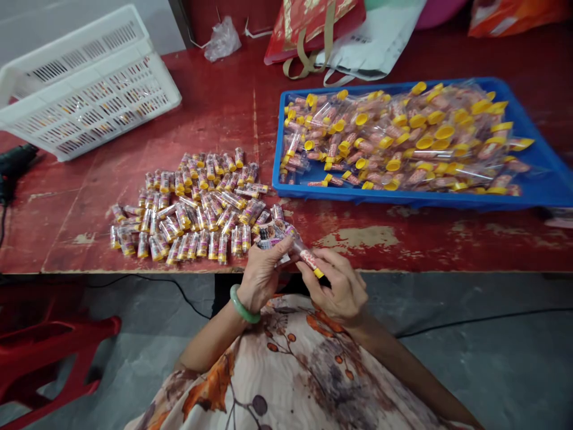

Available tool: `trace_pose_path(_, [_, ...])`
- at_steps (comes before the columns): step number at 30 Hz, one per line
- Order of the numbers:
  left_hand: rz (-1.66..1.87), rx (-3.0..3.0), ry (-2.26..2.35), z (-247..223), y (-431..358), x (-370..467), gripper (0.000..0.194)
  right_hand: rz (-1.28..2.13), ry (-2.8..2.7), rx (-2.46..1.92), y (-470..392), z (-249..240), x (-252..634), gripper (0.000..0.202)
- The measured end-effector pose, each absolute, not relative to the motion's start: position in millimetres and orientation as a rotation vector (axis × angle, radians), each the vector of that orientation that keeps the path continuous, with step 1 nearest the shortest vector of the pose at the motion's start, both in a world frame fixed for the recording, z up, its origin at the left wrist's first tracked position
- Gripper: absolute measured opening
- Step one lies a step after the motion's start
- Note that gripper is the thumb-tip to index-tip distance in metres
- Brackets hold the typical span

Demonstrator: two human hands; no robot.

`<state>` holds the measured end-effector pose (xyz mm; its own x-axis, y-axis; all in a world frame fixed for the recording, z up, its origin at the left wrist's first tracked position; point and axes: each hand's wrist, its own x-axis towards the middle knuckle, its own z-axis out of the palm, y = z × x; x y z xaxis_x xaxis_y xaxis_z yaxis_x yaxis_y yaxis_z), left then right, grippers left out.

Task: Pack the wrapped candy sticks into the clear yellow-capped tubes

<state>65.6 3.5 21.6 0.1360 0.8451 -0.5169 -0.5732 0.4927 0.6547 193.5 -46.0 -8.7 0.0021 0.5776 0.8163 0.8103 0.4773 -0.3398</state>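
Note:
My left hand (pixel 262 272), with a green bangle on its wrist, is closed on a printed label or wrapper (pixel 271 235) at the table's front edge. In my right hand (pixel 336 283) is a small clear tube (pixel 308 258) with pink-and-white contents and a yellow cap, pinched between thumb and fingers. The tube's upper end meets the wrapper between my two hands. On the left lie many wrapped tubes (pixel 201 209) with yellow ends, close together. A blue tray (pixel 284 189) on the right holds a heap of yellow-capped tubes in clear plastic.
A white slotted basket (pixel 102 98) stands at the back left, near a dark tool (pixel 15 164). Red (pixel 308 30) and white bags (pixel 376 48) lie at the back of the red table (pixel 215 107). Below left is a red stool (pixel 58 352); cables cross the floor.

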Motion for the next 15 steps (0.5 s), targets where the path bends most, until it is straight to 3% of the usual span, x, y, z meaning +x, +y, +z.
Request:
trace_pose_path(5, [1.075, 0.321, 0.943, 23.5, 5.2, 62.0, 0.037, 0.15, -1.792, -1.066, -48.8, -15.0, 202.1, 0.043])
trace_pose_path(11, [0.957, 0.348, 0.882, 19.7, -0.7, 65.9, 0.034, -0.174, -1.868, -1.088, -50.8, -21.0, 201.9, 0.049])
trace_pose_path(15, [0.937, 0.414, 0.901, 24.2, -4.3, 68.3, 0.033, 0.07, -1.644, -1.142, -41.4, -9.9, 198.5, 0.035])
